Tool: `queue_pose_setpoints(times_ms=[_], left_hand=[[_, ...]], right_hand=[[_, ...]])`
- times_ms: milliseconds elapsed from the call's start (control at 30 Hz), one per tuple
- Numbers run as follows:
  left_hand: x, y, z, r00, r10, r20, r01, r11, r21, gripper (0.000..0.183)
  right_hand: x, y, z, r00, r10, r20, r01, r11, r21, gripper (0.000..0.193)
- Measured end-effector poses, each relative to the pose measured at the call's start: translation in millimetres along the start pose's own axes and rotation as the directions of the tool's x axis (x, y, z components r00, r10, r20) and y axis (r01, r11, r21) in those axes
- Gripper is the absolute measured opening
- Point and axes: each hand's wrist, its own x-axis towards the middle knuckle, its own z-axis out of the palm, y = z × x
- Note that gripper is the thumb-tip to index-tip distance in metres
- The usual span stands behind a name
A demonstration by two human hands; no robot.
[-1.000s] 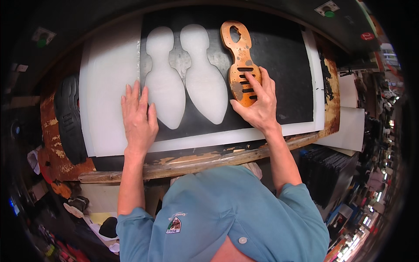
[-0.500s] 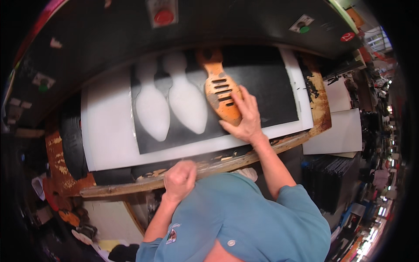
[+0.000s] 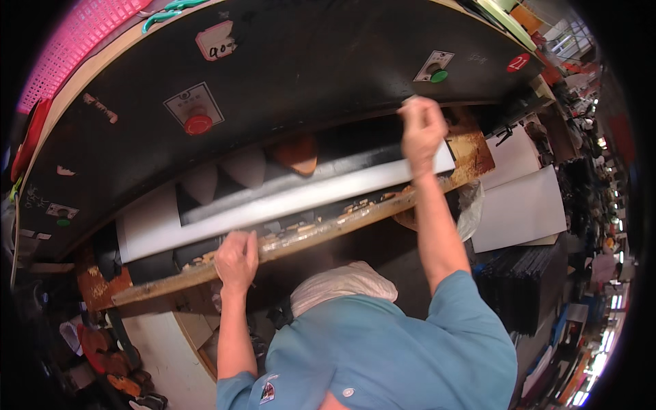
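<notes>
My left hand (image 3: 236, 260) is loosely closed at the worn wooden front rail (image 3: 301, 251), with nothing visible in it. My right hand (image 3: 422, 133), slightly blurred, is raised with curled fingers below the green button (image 3: 438, 74) on the machine's black panel (image 3: 307, 61); I see nothing in it. Beneath the panel, the rounded end of an orange sole-shaped cutting die (image 3: 298, 156) rests on a black sheet (image 3: 355, 154). Left of the die are two pale sole-shaped cutouts (image 3: 244, 168) in the sheet. A white board (image 3: 294, 196) lies under it. The panel hides the rest of the die.
A red button (image 3: 198, 121) and a second green button (image 3: 63, 217) are on the panel. A pink basket (image 3: 78, 48) sits above it. To the right stand white sheets (image 3: 523, 208) and a dark stack (image 3: 512, 290). Offcuts (image 3: 301, 225) lie along the rail.
My right hand has left the cutting die and risen toward the right green button. My left hand has shifted left along the rail. The view has moved, and the panel now covers most of the die.
</notes>
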Motion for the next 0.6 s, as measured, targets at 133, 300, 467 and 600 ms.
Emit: queue_pose_setpoints(times_ms=[133, 300, 467, 600], left_hand=[[0.1, -4.2, 4.6, 0.999, -0.049, -0.016, 0.050, 0.996, 0.073, 0.021], [6.1, -9.1, 11.3, 0.996, -0.073, -0.053, 0.079, 0.987, 0.137, 0.024], [12.0, -11.4, 11.9, 0.991, -0.102, -0.087, 0.115, 0.980, 0.164, 0.027], [15.0, -9.1, 9.5, 0.980, -0.194, -0.048, 0.198, 0.971, 0.137, 0.029]], right_hand=[[48.8, 2.3, -51.3, 0.999, 0.026, 0.042, -0.016, 0.977, -0.214, 0.025], [-34.8, 17.4, -93.8, 0.953, 0.275, 0.128, -0.239, 0.940, -0.245, 0.026], [-115.5, 46.3, -89.4, 0.921, -0.156, 0.357, 0.337, 0.777, -0.531, 0.016], [-112.9, 47.8, -89.0, 0.931, -0.030, 0.365, 0.240, 0.804, -0.544, 0.019]])
